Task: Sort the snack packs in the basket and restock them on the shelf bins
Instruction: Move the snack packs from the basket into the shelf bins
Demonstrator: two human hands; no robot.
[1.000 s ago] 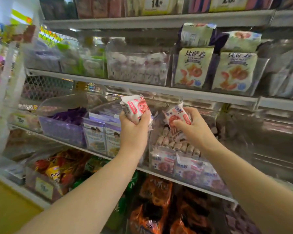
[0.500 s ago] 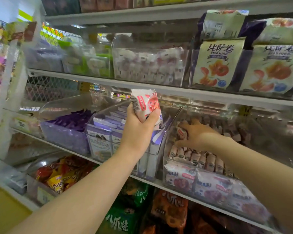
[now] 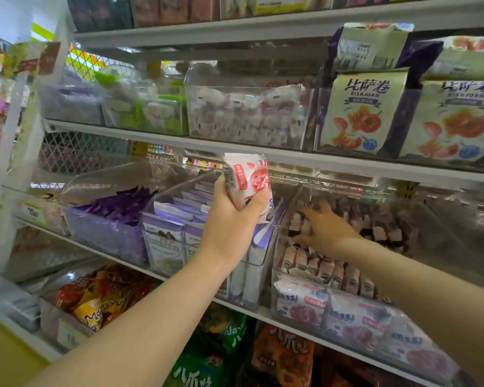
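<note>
From the head view, our left hand (image 3: 231, 222) is curled tight around one pink-and-white snack pack (image 3: 249, 180), holding it upright in front of the middle bin (image 3: 165, 241) of purple-and-white packs. Our right hand (image 3: 327, 227) reaches well inside the clear bin (image 3: 430, 233) next to it, fingers spread and lying on the small packs (image 3: 333, 272) standing in rows there. As far as we can tell it grips nothing. The two hands are apart, each over a different bin. The basket is not in view.

The risks, as we judge them:

- **Toppled rows.** The small packs stand on edge, close together. A sideways push from our spread fingers could tip a row and leave no slot for the next pack.
- **Wrong bin.** The held pack hangs over the purple-and-white bin, not over its matching one. If our grip loosens there, the pack drops among the wrong stock.
- **Crushed contents.** Our left fingers press into the soft wrapper, so a harder squeeze may damage what is inside.
- **Snagged wrist.** Our right wrist sits close to the clear bin's side wall. Pulling out fast could drag the bin forward on the shelf (image 3: 263, 310).
</note>
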